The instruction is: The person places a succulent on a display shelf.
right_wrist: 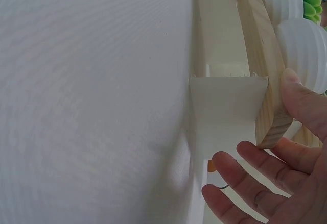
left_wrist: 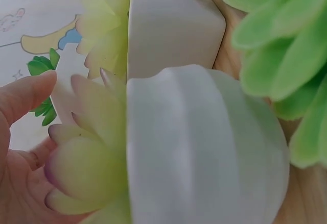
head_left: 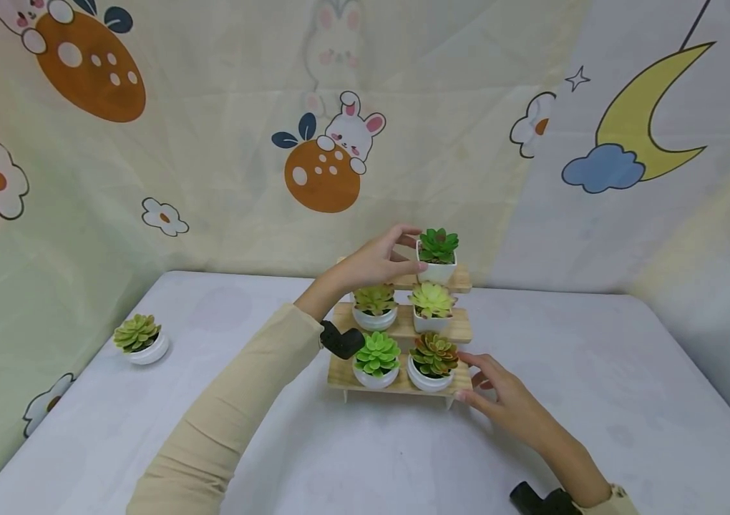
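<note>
On the top tier of a wooden three-tier stand (head_left: pixel 400 387), my left hand (head_left: pixel 379 259) grips a dark green succulent in a square white pot (head_left: pixel 437 272) between thumb and fingers. In the left wrist view, that pot is partly hidden behind nearer plants. My right hand (head_left: pixel 508 402) holds the right end of the lowest tier, its thumb on the board's edge in the right wrist view. A bright green succulent (head_left: pixel 377 354) and a reddish-green succulent (head_left: pixel 433 354) stand on that tier. The middle tier bears two yellow-green succulents (head_left: pixel 374 300) (head_left: pixel 432 300).
A potted yellow-green succulent (head_left: pixel 139 340) stands apart at the table's left. Behind the white table (head_left: pixel 565 343) hangs a cloth backdrop (head_left: pixel 230 143) with cartoon prints. My left forearm reaches across the stand's left side, covering part of the upper tier.
</note>
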Available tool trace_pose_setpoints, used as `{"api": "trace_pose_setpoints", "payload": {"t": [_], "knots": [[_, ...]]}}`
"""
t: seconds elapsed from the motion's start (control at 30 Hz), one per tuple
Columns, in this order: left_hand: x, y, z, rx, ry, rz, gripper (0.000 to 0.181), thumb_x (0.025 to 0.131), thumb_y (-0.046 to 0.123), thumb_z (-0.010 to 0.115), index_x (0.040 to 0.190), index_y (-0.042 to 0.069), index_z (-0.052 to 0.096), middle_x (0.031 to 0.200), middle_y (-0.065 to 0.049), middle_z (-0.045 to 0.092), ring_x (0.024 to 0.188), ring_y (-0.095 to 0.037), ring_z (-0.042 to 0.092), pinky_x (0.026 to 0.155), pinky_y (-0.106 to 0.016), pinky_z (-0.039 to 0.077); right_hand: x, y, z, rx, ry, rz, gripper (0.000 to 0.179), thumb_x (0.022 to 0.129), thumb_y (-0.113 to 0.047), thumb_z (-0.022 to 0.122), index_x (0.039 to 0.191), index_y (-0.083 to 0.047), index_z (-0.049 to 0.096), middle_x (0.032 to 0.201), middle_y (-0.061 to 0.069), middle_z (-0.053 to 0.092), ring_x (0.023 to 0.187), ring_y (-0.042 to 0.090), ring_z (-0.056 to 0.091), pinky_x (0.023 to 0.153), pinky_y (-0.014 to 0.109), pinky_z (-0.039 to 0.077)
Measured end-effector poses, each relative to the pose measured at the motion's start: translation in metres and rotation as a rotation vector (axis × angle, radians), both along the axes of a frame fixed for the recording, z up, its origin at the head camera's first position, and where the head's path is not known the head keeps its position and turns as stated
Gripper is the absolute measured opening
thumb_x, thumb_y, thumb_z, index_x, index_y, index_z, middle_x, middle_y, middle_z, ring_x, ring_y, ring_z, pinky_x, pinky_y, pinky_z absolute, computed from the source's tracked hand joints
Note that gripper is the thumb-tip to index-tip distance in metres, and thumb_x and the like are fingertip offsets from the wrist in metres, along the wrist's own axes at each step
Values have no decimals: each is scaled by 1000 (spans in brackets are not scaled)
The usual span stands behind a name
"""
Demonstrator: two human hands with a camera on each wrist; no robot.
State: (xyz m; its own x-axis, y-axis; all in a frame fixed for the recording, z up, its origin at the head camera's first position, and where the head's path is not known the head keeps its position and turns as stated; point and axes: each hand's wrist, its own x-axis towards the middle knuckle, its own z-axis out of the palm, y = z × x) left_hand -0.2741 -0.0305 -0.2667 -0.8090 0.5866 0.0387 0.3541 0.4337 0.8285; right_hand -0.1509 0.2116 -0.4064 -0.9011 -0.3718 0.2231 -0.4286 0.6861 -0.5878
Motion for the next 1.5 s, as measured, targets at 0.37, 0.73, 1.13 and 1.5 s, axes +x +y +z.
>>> {"api": "trace_pose_setpoints", "payload": {"t": [0.37, 0.73, 1.13, 1.5], "knots": [[1, -4, 2, -5, 28, 10, 63, 91, 30, 60, 144, 17, 28, 139, -8, 43, 125, -26, 48, 92, -37, 50, 1, 0, 1, -2, 0, 2, 55, 86, -25, 66, 132, -3, 45, 121, 10, 56, 88, 12, 59, 75, 29, 53], [2, -11, 3, 31, 101, 1, 62, 90, 30, 60, 144, 19, 32, 144, -7, 41, 130, -26, 43, 107, -39, 37, 1, -1, 2, -5, 2, 4, 55, 86, -24, 66, 132, -2, 45, 120, 10, 56, 87, 12, 59, 76, 31, 53], [7, -28, 4, 64, 164, 33, 66, 91, 35, 57, 148, 26, 23, 151, 0, 31, 137, -22, 33, 113, -39, 27, 1, -1, 2, -15, 13, 13, 54, 86, -22, 67, 131, -1, 46, 120, 12, 56, 87, 10, 58, 75, 29, 53], [20, -56, -1, 144, 171, 57, 66, 94, 48, 47, 149, 29, 17, 152, -1, 29, 139, -22, 30, 112, -45, 28, 2, -1, 8, -19, -21, 6, 55, 86, -24, 65, 132, -2, 45, 119, 11, 56, 88, 14, 59, 76, 32, 53]]}}
